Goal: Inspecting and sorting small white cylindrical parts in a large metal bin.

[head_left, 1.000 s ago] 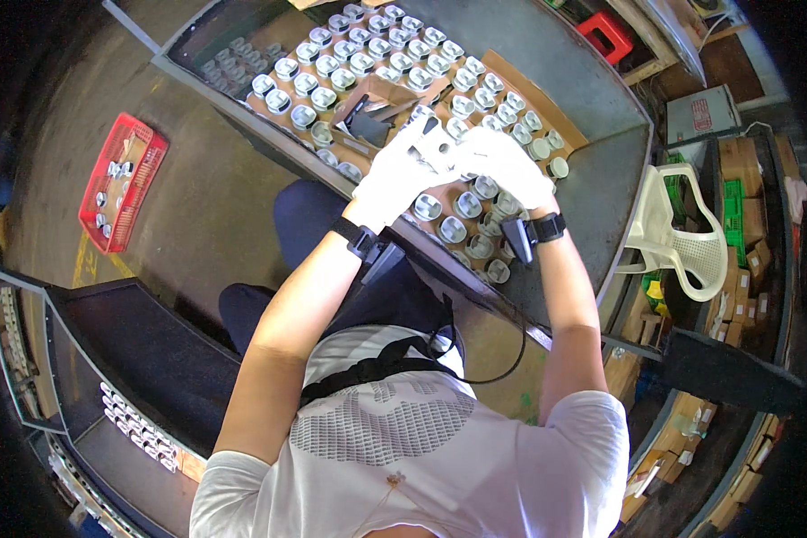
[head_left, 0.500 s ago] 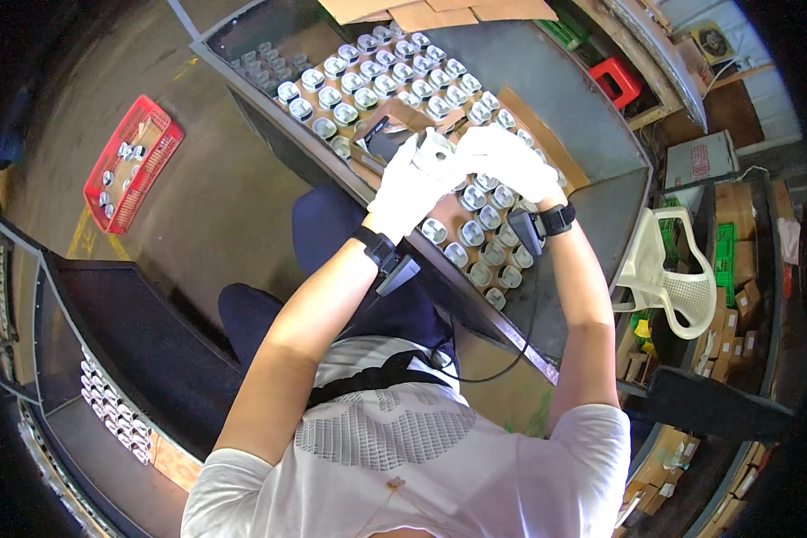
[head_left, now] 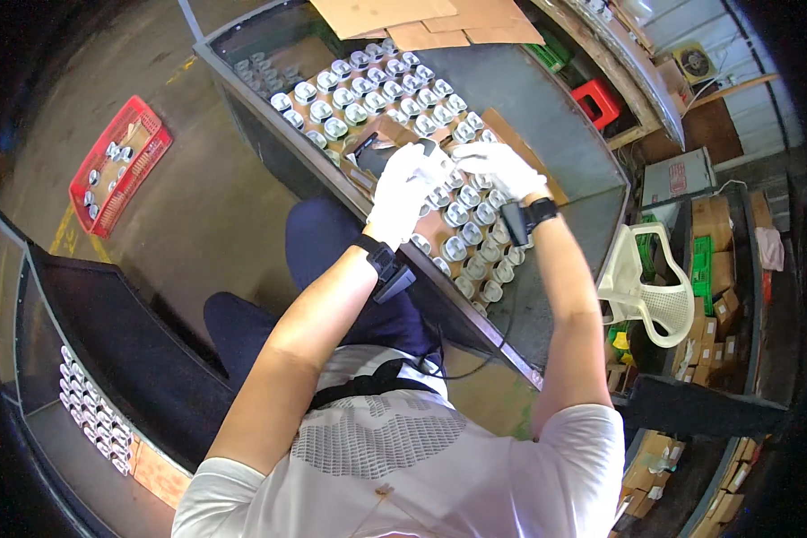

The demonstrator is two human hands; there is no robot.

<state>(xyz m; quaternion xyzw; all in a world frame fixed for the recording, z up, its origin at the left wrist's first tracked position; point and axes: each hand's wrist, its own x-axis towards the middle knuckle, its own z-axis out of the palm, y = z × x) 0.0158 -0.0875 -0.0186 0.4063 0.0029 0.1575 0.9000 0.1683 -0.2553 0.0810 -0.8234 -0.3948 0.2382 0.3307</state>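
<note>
My left hand, in a white glove, is closed around a metal piston, which is largely hidden by the fingers and washed out by glare. Just right of it, my white-gloved right hand has its fingers drawn together and pointing at the piston. What those fingers hold, if anything, cannot be made out. Beneath both hands, rows of silver pistons stand on brown cardboard in a dark-edged metal bench tray. A small cardboard box with something dark in it sits beside my left hand.
Cardboard sheets lie over the tray's far edge. A red crate with several pistons stands on the floor at left. More pistons fill a bench at lower left. A pale plastic chair stands at right, near shelves of boxes.
My right hand has drawn slightly away from my left, leaving a small gap between the gloves. The whole view has shifted a little, moving the surroundings leftward.
</note>
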